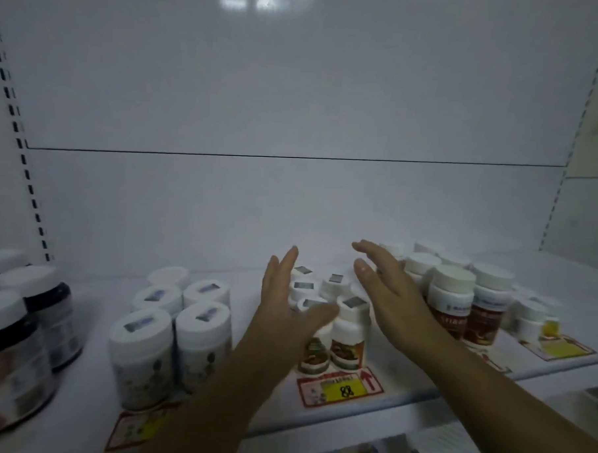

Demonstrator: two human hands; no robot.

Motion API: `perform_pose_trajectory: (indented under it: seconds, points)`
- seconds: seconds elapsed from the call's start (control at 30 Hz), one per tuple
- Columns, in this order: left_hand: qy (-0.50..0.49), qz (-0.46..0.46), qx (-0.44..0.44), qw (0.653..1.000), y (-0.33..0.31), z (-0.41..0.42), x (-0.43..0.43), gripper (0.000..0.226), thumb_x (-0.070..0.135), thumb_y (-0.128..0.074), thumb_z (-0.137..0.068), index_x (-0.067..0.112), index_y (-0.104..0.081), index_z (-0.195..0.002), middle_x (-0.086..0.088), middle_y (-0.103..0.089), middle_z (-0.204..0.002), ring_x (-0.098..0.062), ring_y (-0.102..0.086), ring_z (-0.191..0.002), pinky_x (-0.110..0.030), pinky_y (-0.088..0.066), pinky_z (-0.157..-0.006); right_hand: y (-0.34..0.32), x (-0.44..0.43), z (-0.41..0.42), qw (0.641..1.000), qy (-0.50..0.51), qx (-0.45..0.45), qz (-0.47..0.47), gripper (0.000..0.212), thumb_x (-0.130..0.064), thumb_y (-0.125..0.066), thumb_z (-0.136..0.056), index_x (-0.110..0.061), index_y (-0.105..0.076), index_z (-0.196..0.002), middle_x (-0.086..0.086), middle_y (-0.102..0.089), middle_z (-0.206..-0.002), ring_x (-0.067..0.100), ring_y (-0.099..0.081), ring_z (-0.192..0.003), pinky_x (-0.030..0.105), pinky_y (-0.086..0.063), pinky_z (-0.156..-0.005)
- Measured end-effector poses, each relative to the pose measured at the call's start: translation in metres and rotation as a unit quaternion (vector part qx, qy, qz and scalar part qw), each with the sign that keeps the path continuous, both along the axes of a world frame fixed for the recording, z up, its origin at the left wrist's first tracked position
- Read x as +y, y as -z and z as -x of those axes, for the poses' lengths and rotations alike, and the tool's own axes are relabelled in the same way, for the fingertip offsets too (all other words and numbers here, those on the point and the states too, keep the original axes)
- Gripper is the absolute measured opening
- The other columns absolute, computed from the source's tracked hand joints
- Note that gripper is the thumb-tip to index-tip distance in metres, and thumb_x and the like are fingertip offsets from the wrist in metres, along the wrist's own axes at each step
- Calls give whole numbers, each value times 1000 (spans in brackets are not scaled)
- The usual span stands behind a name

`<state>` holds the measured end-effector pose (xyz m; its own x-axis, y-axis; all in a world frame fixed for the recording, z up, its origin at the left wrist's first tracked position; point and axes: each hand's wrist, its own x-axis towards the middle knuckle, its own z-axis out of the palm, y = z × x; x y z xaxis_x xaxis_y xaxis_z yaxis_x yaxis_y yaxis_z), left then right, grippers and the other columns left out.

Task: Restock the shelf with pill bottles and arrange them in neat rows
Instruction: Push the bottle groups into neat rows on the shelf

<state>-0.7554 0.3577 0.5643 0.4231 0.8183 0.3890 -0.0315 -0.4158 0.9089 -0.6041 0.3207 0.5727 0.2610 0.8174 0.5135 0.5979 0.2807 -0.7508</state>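
Head view: flanking the small pill bottles standing midway along the shelf, left hand and right hand apart, fingers straight, gripping nothing. Likely handling light, rigid, smooth, easily toppling; squeezing the bodies from both sides, below caps, looking safest.

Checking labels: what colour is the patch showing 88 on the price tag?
Yellow, on the red-bordered price tag; the head view shows it best.

Shop, white slotted shelf, price tags, rows of pill bottles
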Motion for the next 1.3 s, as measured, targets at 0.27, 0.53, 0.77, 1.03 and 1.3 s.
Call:
perform_pose_trajectory:
  seconds: [0.27, 0.53, 0.77, 1.03, 1.3]
  points:
    - [0, 38, 38, 999, 30, 2, 17, 99, 46, -77, -53, 66, -13, -126, 13, -16, -157, -17, -33, -138, -47, -40, -107, 34, 20, -12, 980, -172, 81, 59, 24, -28, -37, -100, -45, -46, -114, -34, -50, -109, -25, -52, -93, -2, -41, -73]
    - [65, 78, -129, 986, 44, -6, 27, 38, 29, -48, -92, 4, -59, -118, -11, -67, -103, -19, -67, -85, -28, -58, -70, 43, 28, -18, 971, -193, 130, 50, 29, -44, -29, -98, -55, -56, -99, -25, -66, -104, -3, -62, -98, 23, -49, -87]
    - [33, 64, 54, 996, 60, -2, 41, 104, 27, -73, -44, 35, -16, -131, 31, -42, -120, 19, -55, -103, -6, -46, -78, 39, 26, -19, 975, -195, 100, 42, 33, -37, -23, -101, -47, -54, -97, -37, -63, -94, -12, -60, -88, 4, -44, -71]
    - [57, 127, -46, 989, 44, -5, 29, 104, 25, -81, -67, 42, -10, -141, 34, -47, -127, 14, -59, -96, -9, -51, -70, 30, 21, -20, 983, -145, 110, 7, 31, -50, -24, -97, -49, -47, -117, -37, -48, -110, -26, -44, -102, 5, -36, -86]
    - [42, 146, 23, 988, 36, -8, 32, 113, 40, -80, -61, 37, -6, -147, -2, -42, -147, -21, -53, -122, -44, -48, -99, -48, 82, 4, 937, -21, -258, 235, 45, -45, -47, -90, -16, -55, -124, 4, -56, -130, 20, -55, -109, 31, -43, -89]
